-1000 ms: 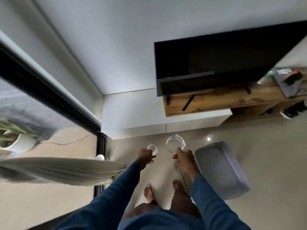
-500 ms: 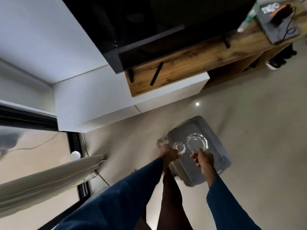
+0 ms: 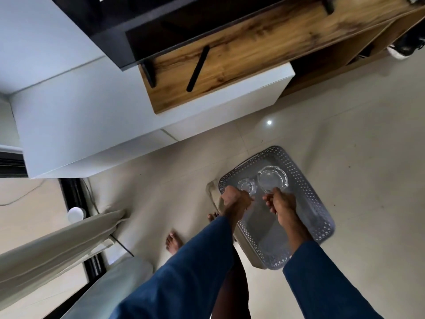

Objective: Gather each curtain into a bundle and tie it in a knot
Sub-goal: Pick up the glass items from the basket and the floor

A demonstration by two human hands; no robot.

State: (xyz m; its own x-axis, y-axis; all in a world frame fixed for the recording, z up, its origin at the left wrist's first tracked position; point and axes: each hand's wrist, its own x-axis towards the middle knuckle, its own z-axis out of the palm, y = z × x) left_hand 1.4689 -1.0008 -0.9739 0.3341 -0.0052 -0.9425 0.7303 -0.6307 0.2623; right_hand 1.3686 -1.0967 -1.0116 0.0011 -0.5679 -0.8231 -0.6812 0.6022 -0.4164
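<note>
In the head view, my left grip point(image 3: 234, 200) pinched a small glass dish point(image 3: 247, 186) and my right grip point(image 3: 280, 202) held a larger glass dish point(image 3: 272, 179), both above the grey basket point(image 3: 322, 217) on the floor point(image 3: 368, 134). The curtain point(image 3: 57, 245) hung well apart, off to my left.

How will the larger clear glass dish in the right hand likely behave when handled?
The larger clear glass dish looks thick-walled: probably rigid and heavy for its size. The right hand pinches its rim, so smooth glass could slip and chip.
</note>
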